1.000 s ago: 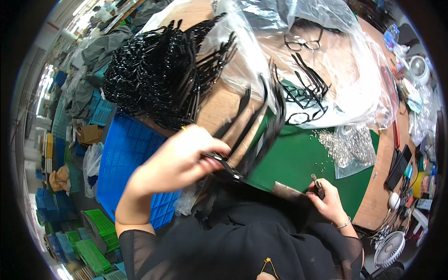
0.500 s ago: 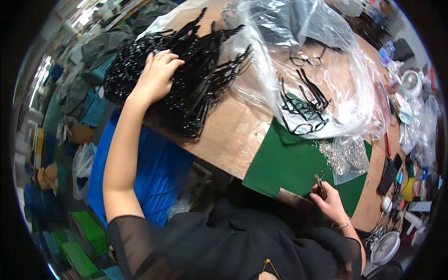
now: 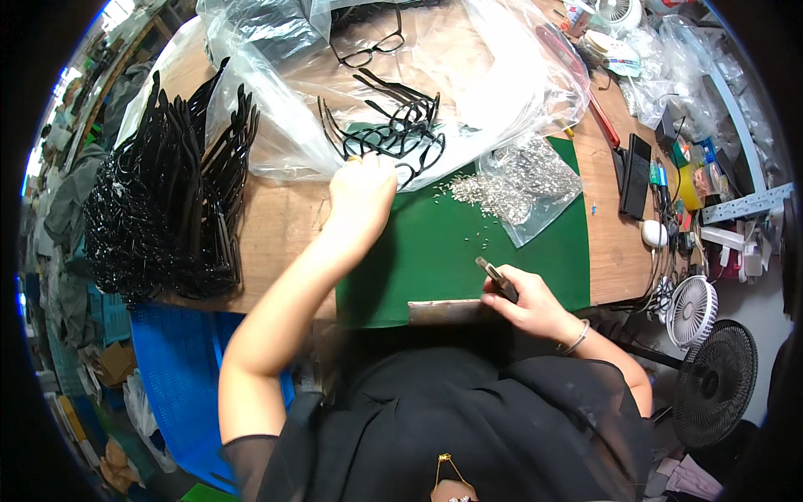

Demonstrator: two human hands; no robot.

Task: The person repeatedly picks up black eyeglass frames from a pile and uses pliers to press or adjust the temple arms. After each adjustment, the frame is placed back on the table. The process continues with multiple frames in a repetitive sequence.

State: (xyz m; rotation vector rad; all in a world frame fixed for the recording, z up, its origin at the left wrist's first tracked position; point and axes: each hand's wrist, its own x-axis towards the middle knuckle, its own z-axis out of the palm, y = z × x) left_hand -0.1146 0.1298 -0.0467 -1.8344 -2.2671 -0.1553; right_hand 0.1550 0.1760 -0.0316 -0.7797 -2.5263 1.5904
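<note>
My left hand (image 3: 362, 197) reaches to the near edge of a small heap of black eyeglass frames (image 3: 401, 125), which lies on clear plastic. Its fingers bend down by the frames and their tips are hidden, so I cannot see whether they hold one. Closed in my right hand (image 3: 535, 305) is a small hand tool (image 3: 504, 284) with a dark handle and a metal tip, pointing up and left. Beyond it, tiny silvery pieces (image 3: 477, 194) lie spilled on a green mat (image 3: 435, 251), beside a clear bag (image 3: 539, 184) full of them.
A large pile of black frames (image 3: 159, 201) stands at the table's left. Below is a blue crate (image 3: 184, 368). A plastic sheet (image 3: 510, 75) covers the back, with another pair of glasses (image 3: 372, 50) on it. A black phone-like slab (image 3: 636, 176), cables and fans (image 3: 693, 311) are at right.
My left hand has left the large pile and moved right to the small heap of frames. The view has turned left. My right hand still holds the tool near the mat's front edge.
</note>
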